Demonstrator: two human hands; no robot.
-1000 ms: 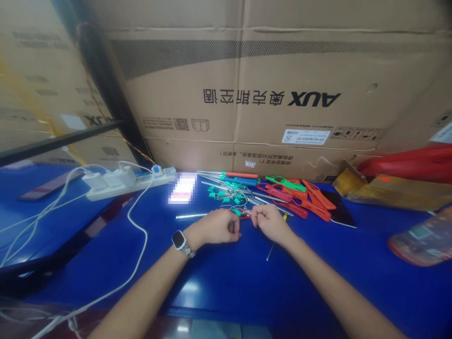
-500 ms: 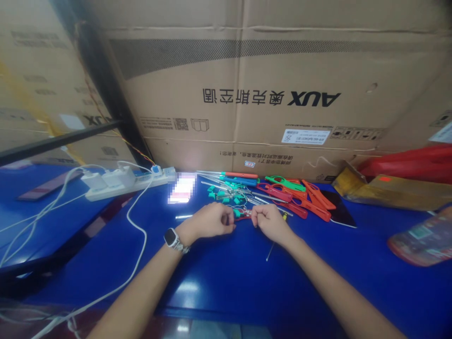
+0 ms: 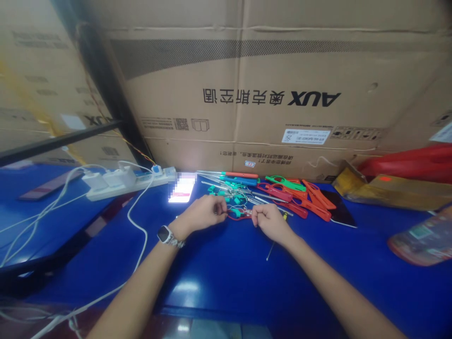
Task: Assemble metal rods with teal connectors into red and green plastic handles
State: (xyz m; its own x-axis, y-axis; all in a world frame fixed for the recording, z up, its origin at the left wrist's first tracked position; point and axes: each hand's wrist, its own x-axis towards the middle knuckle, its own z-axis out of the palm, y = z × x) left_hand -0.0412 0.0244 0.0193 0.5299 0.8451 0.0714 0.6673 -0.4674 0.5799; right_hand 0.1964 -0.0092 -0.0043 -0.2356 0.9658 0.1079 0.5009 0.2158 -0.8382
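Observation:
My left hand (image 3: 204, 212), with a watch on its wrist, is curled in a pinch on the blue table (image 3: 226, 278). My right hand (image 3: 269, 220) is a loose fist a short way to its right. A thin red wire (image 3: 233, 217) runs between the two hands, and both pinch it. Just behind the hands lies a heap of small teal clips (image 3: 226, 194) and thin metal rods (image 3: 247, 195). A loose metal pin (image 3: 270, 252) lies by my right wrist.
Red and green plastic tools (image 3: 300, 195) and screwdrivers (image 3: 240, 178) lie behind the hands. A lit phone (image 3: 182, 188) sits to the left, beside a white power strip (image 3: 120, 181) with cables. Big cardboard boxes (image 3: 268, 94) wall off the back. Packets (image 3: 420, 240) lie at right.
My left hand has slid left and away from the right hand, widening the gap and showing the red wire stretched between them. My right hand has stayed put.

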